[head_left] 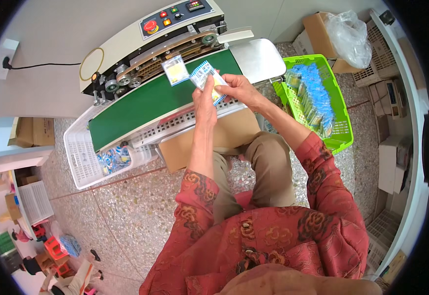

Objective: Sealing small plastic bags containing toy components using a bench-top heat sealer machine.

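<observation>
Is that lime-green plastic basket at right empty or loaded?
Loaded: clear, blue-edged plastic packets lie bunched inside the lime-green basket.

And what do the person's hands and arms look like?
The left hand and right hand are bare. The left sleeve and right sleeve are loose and red, with dark and golden-brown flowers, and end partway down the arms.

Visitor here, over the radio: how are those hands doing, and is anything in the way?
Left hand and right hand pinching one packet. Packet held over green belt. Second packet close by, near belt's far edge.
</observation>
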A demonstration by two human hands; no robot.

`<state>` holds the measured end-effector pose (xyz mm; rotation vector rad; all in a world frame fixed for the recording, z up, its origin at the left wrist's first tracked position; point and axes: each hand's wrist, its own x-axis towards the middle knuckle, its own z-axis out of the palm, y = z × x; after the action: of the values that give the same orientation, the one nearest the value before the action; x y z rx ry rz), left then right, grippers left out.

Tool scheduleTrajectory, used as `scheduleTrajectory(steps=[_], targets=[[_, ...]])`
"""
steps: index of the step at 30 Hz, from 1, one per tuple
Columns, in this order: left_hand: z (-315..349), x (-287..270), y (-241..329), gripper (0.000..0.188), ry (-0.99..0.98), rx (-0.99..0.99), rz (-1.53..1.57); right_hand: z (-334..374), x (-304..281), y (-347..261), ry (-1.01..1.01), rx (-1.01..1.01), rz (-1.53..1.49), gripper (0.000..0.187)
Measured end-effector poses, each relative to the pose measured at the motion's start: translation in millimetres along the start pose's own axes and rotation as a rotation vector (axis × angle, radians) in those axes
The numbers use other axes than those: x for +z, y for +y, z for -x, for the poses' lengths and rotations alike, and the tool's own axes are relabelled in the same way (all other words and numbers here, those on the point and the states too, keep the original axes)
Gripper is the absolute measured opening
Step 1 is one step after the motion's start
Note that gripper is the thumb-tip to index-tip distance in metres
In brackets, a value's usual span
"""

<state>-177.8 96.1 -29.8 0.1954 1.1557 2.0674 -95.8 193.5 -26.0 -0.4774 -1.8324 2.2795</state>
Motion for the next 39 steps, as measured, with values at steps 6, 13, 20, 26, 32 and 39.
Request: scheduleTrajectory(steps=[6, 13, 20, 26, 32, 39], targets=[[-2, -4, -1, 0.019, 0.001, 0.099, -0.095, 6, -5, 1, 0.156, -0.007, -0.083, 0.017], [-2, -7, 0, 0.020, 0.086, 0.075, -0.103, 1, -8, 5, 0.258, 0.011, -0.131, 0.018], [-2, -11, 2, 0.018, 0.076, -0.023, -0.089, -42, -60, 16, 0.642, -0.085, -0.350, 0.018], [-1, -10, 4, 0.017, 0.058, -0.042, -0.067, -59, -62, 21, 0.604, -0.019, -0.304, 0.019], [-1, -13, 5, 0.017, 0.057, -0.046, -0.037, -69, -49, 26, 0.593, -0.020, -0.304, 0.019], [0, -15, 7, 0.017, 0.065, -0.047, -0.033, -82, -32, 28, 0.571, 0.000, -0.296, 0.018]])
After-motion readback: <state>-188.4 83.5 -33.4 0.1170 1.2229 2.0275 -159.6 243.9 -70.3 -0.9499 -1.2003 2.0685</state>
